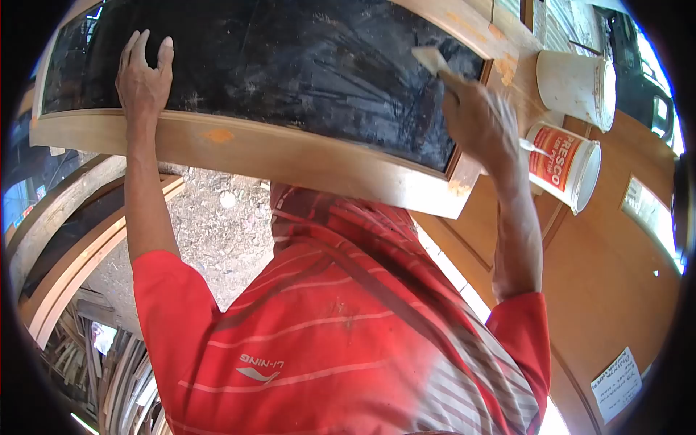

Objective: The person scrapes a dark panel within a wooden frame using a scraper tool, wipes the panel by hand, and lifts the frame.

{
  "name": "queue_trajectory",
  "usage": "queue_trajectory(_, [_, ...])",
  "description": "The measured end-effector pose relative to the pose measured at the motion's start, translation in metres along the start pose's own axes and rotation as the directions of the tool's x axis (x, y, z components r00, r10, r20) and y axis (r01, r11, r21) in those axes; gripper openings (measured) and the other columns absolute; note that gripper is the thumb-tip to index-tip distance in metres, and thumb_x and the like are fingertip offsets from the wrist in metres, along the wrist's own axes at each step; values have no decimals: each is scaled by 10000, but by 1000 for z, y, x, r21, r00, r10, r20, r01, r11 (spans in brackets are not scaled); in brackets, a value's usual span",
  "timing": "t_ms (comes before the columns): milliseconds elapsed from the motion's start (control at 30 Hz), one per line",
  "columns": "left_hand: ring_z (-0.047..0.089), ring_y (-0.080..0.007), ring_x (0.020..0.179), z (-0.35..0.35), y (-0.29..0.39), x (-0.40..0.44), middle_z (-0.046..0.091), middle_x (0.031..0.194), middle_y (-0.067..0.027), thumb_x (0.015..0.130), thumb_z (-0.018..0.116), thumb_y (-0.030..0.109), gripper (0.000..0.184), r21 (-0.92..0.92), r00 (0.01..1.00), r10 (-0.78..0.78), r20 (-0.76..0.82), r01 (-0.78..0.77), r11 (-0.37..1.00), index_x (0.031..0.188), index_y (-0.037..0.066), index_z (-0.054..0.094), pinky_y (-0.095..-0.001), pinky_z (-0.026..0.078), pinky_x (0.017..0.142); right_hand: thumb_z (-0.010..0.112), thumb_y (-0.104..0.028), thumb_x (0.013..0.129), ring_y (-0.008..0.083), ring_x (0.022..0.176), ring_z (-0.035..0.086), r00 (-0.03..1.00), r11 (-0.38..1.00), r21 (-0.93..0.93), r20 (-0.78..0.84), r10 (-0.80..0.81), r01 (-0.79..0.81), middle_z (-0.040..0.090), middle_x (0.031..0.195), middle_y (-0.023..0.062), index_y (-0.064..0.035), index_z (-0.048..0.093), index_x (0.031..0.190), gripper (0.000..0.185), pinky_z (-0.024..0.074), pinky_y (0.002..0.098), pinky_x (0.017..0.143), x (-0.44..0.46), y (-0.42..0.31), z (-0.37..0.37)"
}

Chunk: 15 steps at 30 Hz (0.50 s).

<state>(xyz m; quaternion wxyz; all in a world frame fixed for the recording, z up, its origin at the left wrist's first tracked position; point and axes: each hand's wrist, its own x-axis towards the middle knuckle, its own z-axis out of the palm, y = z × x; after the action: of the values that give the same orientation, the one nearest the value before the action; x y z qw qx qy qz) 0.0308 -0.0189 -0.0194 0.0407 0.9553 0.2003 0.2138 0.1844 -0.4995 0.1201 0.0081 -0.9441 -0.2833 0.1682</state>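
A wooden frame (290, 148) surrounds a dark, glossy panel (290, 65) covered in pale smears and streaks. My left hand (145, 76) rests over the panel's left part, fingers apart and holding nothing. At the right end, my right hand (478, 119) is closed around a small flat tool (429, 59) with a pale end. That end lies over the panel; whether it touches cannot be told. Motion blurs part of this hand, and the tool's handle is mostly hidden in it.
A white bucket (569, 83) and a red-and-white labelled putty tub (558, 163) stand right of the frame. Brown wooden panels (602, 268) lie at the right, with a handwritten paper (616, 384). Curved wooden pieces (80, 254) and stacked wood strips (123, 377) are at the left.
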Motion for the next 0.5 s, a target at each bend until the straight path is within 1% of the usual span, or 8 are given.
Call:
queue_trajectory(67, [602,-401,1424,2,5,0,632,1537,-230,1066,670,489,604,-8,1000,14,9,-14,1000,1434,10,684,-495,491,1197,562,-210,1046,450,880,773,999,998,53,3,32,-32,764,972,292,-98,744,1394,409,594,556,843,6,1,-5])
queue_trajectory(167, [600,-404,1425,3,-2,1,629,1541,-229,1068,666,494,609,-24,1000,14,1,-14,1000,1437,9,681,-495,491,1196,565,-196,1045,443,872,773,999,999,46,48,12,-14,763,976,292,-99,745,1392,403,595,548,831,-10,-2,-8])
queue_trajectory(200, [599,-404,1426,4,0,3,627,1543,-228,1068,665,498,614,-23,1000,11,-3,-11,1000,1439,9,680,-494,491,1196,571,-191,1046,447,864,768,1000,1000,-11,3,16,-16,761,966,287,-96,749,1376,387,592,547,822,-14,-4,-1])
queue_trajectory(267, [600,-405,1424,0,1,-4,627,1543,-229,1065,667,503,622,-20,1000,5,8,-5,1000,1442,8,677,-493,491,1196,575,-197,1045,460,870,763,999,1000,24,-38,-9,10,761,953,283,-92,750,1372,385,588,551,832,1,-3,3])
queue_trajectory(333, [605,-404,1418,1,3,-1,630,1538,-232,1061,674,506,629,-20,1000,8,2,-8,1000,1443,7,675,-492,492,1194,583,-214,1040,473,887,756,997,998,65,-67,28,-23,760,937,274,-89,752,1361,384,583,555,843,17,6,10])
queue_trajectory(433, [625,-408,1391,3,-2,-4,651,1505,-241,1059,678,512,638,-18,999,30,-19,-30,999,1452,9,668,-484,501,1179,583,-226,1044,454,866,762,999,999,32,24,25,-26,756,921,280,-97,754,1371,390,587,541,817,-10,-2,-2])
queue_trajectory(467, [605,-408,1417,4,-2,-2,636,1529,-237,1063,662,537,669,-48,1000,0,-12,0,999,1490,23,641,-484,481,1197,580,-239,1055,437,815,768,1000,1000,-17,-30,-4,4,749,875,277,-110,751,1392,399,592,526,777,-24,3,6])
queue_trajectory(500, [586,-407,1443,5,2,3,622,1554,-233,1066,645,563,701,-73,999,-43,-3,42,996,1529,37,614,-483,461,1215,579,-239,1056,432,803,770,1000,1000,-16,-20,-9,9,749,866,276,-113,749,1400,404,593,523,770,-17,5,6])
